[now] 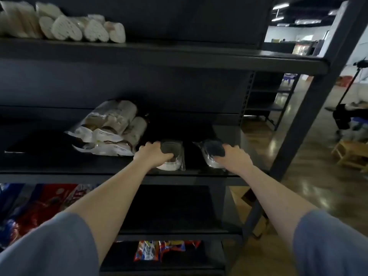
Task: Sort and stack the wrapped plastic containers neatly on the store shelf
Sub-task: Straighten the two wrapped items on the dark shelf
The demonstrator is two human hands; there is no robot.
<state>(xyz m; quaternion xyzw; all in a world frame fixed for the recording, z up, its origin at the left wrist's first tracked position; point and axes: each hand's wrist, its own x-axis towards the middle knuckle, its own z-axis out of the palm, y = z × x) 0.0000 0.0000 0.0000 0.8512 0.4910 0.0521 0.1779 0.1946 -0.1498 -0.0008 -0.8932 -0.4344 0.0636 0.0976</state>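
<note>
- The two wrapped plastic containers sit on the middle shelf [99, 172] of the dark store rack, toward its right end — the left container [173, 156] just right of a heap of bagged paper cups [111, 126], the right container [213, 156] a little apart from it, with bare shelf between them.
- Both look like clear, thin-walled tubs sealed in glossy film, the film gathered into loose ends at the sides. I judge them light and fairly stiff across the rim, but easily dented in the wall.
- The film is likely slippery and may slide over the plastic beneath, so a squeeze on the wrap alone would not hold well.
- Best hold, in my view: across the top with fingers down opposite sides, near the rim where the tub is stiffest — not by the loose film ends.
- The left hand [153, 156] lies over the top of the left container, fingers curled down its far side and thumb on the near side; its grip is closed around the tub.
- The right hand [233, 158] grasps the right container from its right side, fingers wrapped round it; that tub leans to the left.
- Both tubs appear low to the shelf; whether either is lifted clear I cannot tell.
- Stacking one on the other will call for level bases, since film on film may skate.
</note>
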